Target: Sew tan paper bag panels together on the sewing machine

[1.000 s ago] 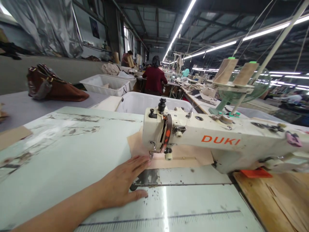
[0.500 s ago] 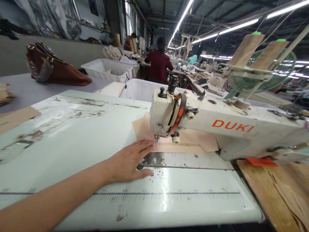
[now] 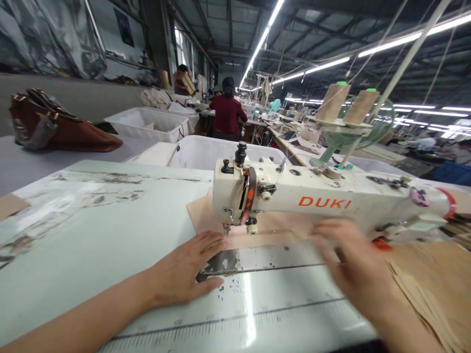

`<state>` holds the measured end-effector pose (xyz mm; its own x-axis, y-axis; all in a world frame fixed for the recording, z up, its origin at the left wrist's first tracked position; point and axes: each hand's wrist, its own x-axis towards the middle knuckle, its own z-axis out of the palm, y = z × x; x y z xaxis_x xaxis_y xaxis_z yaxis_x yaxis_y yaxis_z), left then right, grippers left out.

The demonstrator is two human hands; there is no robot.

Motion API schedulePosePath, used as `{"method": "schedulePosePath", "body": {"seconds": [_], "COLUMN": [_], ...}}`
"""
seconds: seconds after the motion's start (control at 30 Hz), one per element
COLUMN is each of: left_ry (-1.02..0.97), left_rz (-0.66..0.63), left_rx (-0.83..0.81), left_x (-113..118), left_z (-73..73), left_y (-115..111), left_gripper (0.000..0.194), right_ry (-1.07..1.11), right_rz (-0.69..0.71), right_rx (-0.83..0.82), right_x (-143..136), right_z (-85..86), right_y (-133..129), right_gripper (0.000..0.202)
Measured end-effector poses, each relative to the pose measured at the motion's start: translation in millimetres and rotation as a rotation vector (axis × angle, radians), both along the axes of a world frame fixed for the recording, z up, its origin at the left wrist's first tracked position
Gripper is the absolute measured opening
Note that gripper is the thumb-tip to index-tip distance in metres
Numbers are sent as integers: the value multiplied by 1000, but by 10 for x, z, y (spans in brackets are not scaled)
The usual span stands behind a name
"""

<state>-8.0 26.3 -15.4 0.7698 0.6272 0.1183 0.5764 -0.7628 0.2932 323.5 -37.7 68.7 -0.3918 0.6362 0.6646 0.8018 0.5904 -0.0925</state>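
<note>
A flat beige piece (image 3: 265,239) lies under the needle and arm of the white sewing machine (image 3: 279,196). My left hand (image 3: 189,269) rests flat at its left end, fingertips beside the presser foot (image 3: 227,228), thumb spread on the worktop and nothing gripped. At the right end of the piece is my right hand (image 3: 346,260), blurred by motion, its fingers bent toward the edge; whether it holds anything cannot be made out.
The pale green worktop (image 3: 110,235) carries a printed ruler along its front. Brown bag (image 3: 62,127) at the left, white bins (image 3: 150,122) behind, thread cones (image 3: 333,102) and a fan behind the machine. Beige strips (image 3: 423,299) lie at the right. Two people are farther back.
My right hand has come into view at the right end of the beige piece. The view has shifted right and tilted up; my left hand stays by the presser foot.
</note>
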Motion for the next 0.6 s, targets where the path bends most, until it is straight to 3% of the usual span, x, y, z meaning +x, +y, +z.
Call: {"method": "schedulePosePath", "body": {"seconds": [0.1,0.2,0.3,0.6], "left_ry": [-33,-55,-49,-111], "left_rz": [19,22,15,13], "left_rx": [47,69,84,119], "left_x": [-5,-10,-7,28], "left_z": [-111,-155,-121,-54], "left_y": [-7,-6,-3,26], "left_gripper": [66,66,67,69], "right_ry": [-135,-174,-158,-210], "right_rz": [202,253,274,256], "right_rx": [-272,-339,-309,-300], "right_x": [-571,-788,-778,-781], "right_z": [-484,-780,-876,-921], "right_y": [322,649,782,761], "right_gripper": [17,23,25,23]}}
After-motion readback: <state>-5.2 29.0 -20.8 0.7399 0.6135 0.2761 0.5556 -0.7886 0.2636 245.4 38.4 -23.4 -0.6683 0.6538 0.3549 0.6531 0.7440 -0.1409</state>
